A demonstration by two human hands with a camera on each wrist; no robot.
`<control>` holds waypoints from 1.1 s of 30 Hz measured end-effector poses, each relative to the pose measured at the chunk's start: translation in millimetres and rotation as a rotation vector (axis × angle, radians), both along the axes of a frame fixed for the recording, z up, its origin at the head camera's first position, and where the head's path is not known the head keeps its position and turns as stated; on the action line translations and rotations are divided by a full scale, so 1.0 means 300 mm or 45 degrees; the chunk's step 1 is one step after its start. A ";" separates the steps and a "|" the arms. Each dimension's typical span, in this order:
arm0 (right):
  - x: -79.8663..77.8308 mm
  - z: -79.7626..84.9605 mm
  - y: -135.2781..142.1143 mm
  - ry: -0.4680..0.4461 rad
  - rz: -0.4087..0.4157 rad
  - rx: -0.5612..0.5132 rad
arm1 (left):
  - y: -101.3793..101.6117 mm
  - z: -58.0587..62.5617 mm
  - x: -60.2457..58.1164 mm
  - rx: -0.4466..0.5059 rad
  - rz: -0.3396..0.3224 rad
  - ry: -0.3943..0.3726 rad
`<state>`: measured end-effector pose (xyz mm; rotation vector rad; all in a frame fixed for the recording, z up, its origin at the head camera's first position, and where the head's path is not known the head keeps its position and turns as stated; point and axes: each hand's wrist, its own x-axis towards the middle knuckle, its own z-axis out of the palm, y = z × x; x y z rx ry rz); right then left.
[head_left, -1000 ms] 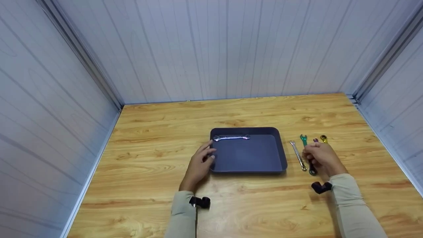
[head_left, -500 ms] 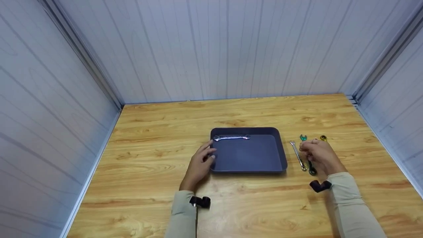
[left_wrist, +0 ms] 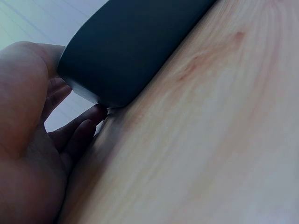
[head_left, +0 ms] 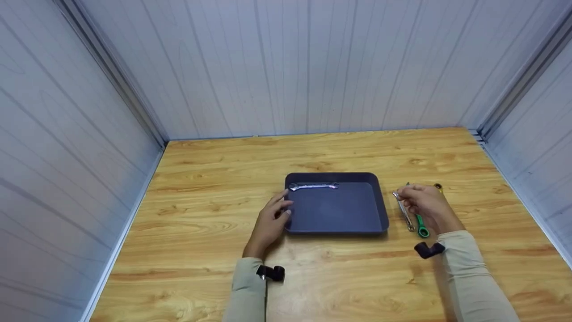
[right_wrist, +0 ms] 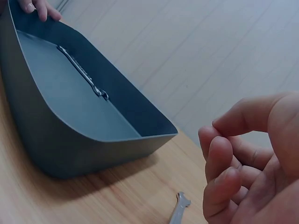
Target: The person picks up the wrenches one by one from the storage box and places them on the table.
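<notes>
A dark grey rectangular tray (head_left: 335, 232) lies on the table with a silver wrench (head_left: 313, 186) along its far side. My left hand (head_left: 269, 223) grips the tray's left wall, fingers at the rim; the left wrist view shows lower fingers outside, beneath the corner. Right of the tray, my right hand (head_left: 424, 203) hovers over several wrenches. In the right wrist view its fingers (right_wrist: 219, 154) are curled, thumb against index finger, nothing visible between them. Beneath it are a silver combination wrench (head_left: 406, 216) and a green ratcheting wrench (head_left: 422, 228), both partly hidden.
A yellow ratcheting wrench (head_left: 439, 186) shows just behind the right hand. The wood-grain table (head_left: 201, 223) is bounded by pale panel walls (head_left: 286, 67) at the back and both sides. Each wrist carries a small black camera mount (head_left: 270, 273).
My right hand has moved a little left, from over the green wrench towards the silver one, hiding the green wrench's upper part. My left hand and the tray stay put.
</notes>
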<state>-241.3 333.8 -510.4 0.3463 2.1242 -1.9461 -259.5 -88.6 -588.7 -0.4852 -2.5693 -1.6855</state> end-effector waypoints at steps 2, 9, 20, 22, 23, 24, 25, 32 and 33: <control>-0.002 0.001 -0.010 0.001 0.002 -0.016 | -0.001 -0.001 0.000 -0.002 0.005 0.005; -0.022 0.005 -0.054 0.039 -0.011 -0.090 | -0.004 -0.006 0.003 0.006 0.017 0.031; -0.055 0.018 -0.121 0.022 0.007 -0.152 | -0.005 -0.003 0.001 -0.007 -0.004 0.007; -0.059 0.017 -0.130 0.028 0.014 -0.153 | -0.004 -0.002 0.001 -0.002 -0.006 0.018; -0.061 0.018 -0.134 0.029 0.011 -0.162 | -0.003 -0.001 0.001 0.001 -0.007 0.019; -0.064 0.018 -0.138 0.032 0.012 -0.166 | -0.003 -0.001 0.001 0.002 -0.006 0.021; -0.066 0.020 -0.142 0.033 0.008 -0.171 | -0.002 -0.001 0.000 0.003 -0.005 0.022; -0.094 0.028 -0.166 0.048 0.028 -0.138 | -0.001 -0.002 -0.001 0.007 0.004 0.025; -0.100 0.028 -0.168 0.046 0.029 -0.134 | -0.001 -0.002 -0.001 0.007 0.004 0.024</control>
